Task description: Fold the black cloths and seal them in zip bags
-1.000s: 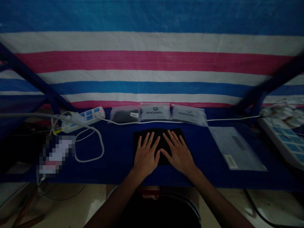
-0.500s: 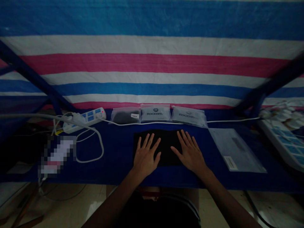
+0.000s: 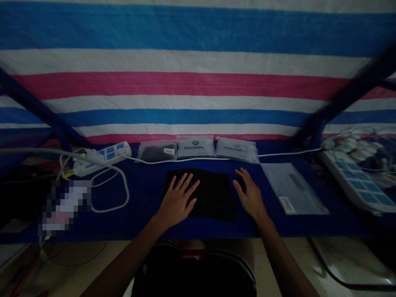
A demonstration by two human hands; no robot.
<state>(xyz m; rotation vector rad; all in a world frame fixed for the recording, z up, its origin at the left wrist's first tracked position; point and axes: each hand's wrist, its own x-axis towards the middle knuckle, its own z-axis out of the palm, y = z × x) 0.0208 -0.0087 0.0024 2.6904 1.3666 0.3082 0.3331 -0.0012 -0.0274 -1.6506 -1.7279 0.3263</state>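
A folded black cloth (image 3: 213, 194) lies flat on the blue table (image 3: 142, 222) in front of me. My left hand (image 3: 177, 200) rests on its left part, fingers spread and palm down. Just beyond the cloth's right edge is my right hand (image 3: 250, 196), fingers apart and slightly bent, holding nothing. To the right of that hand lies a flat translucent zip bag (image 3: 297, 189) with a white label near its lower left corner.
Three filled zip bags, one a printed bag (image 3: 194, 146), lie in a row along the back. Power strips stand left (image 3: 108, 154) and right (image 3: 359, 181), with white cables. A striped sheet (image 3: 198, 82) hangs behind, between blue frame bars.
My right hand has come off the black cloth and moved to its right side, its fingers now bent. My left hand stays on the cloth. The view has shifted slightly right.
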